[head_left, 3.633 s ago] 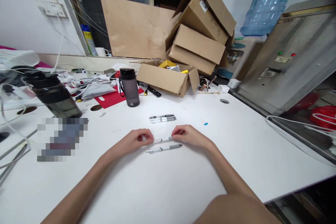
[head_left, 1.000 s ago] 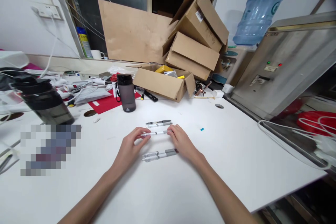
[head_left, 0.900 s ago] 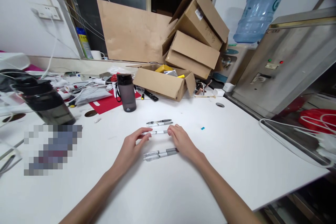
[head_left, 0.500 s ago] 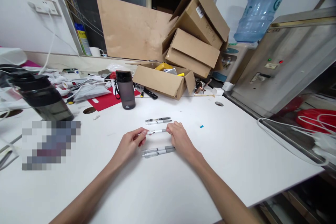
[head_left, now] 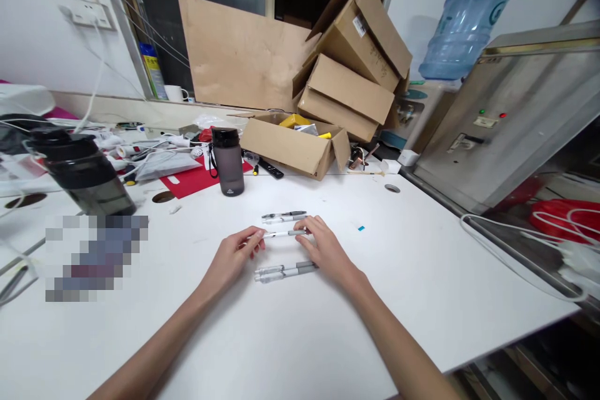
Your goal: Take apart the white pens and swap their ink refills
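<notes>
A white pen with a grey grip (head_left: 280, 234) lies crosswise between my hands. My left hand (head_left: 238, 250) pinches its left end between thumb and fingertips. At the grey end, my right hand (head_left: 323, 249) has its thumb and fingers parted on either side of the pen, with a gap showing. Just beyond lies a pair of pens (head_left: 284, 217), one of them with a dark grip. Nearer to me, two clear-and-grey pens (head_left: 284, 272) lie side by side, their right ends close under my right hand.
A dark drink bottle (head_left: 228, 162) stands behind the pens, and a larger bottle (head_left: 87, 175) is at the left. An open cardboard box (head_left: 285, 145) sits at the back. A small blue scrap (head_left: 360, 229) lies right of my hands on the white table (head_left: 262, 344).
The fingers of my right hand have parted from the pen's grey end, so more of the grip shows. My left hand keeps its pinch. The view has shifted slightly.
</notes>
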A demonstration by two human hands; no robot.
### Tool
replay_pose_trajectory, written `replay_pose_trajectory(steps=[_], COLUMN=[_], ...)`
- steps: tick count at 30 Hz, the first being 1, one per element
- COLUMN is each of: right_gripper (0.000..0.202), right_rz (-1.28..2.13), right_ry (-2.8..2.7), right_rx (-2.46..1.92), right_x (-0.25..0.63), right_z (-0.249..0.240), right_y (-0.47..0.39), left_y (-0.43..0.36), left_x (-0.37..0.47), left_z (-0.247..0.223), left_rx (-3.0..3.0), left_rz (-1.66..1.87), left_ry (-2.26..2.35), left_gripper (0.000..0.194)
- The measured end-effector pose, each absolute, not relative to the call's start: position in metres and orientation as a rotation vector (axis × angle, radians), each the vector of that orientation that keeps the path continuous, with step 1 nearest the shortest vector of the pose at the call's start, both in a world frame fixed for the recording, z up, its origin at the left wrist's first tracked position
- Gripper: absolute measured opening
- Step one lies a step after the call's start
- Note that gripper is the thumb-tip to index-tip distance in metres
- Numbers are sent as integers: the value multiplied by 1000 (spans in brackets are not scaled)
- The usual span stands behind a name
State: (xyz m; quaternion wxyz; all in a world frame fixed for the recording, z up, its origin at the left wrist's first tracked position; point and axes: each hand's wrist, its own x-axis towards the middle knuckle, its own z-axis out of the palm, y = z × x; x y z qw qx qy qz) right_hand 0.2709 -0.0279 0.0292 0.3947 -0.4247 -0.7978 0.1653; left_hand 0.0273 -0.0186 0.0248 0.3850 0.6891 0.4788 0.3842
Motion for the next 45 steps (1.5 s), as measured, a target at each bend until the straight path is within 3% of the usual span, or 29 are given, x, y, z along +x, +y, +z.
replay_pose_trajectory(steps=[7,9,16,19,31,45], right_gripper=[16,9,20,11,18,16], right_rz=[824,794,897,815,904,948], right_ry=[-1837,-1811,-1744,-1768,-1636,-1548], right_rx=[-1058,-983,-1030,-957,-1010,-896], right_x=[268,268,267,267,265,267], right_z=[35,37,41,42,38,39], right_y=[-29,-29,-33,-33,-27,-26], left_y=[-23,-24,-26,-26,-26,-22], left_x=[31,32,32,32,31,31], left_z=[31,33,31,32,35,29], left_rx=[1815,1820,1841,1828,1832,1709], left_rz=[953,954,948,948,964,958], left_ry=[1218,1224,1212,1214,1195,1245], left_gripper=[43,44,44,44,45,58])
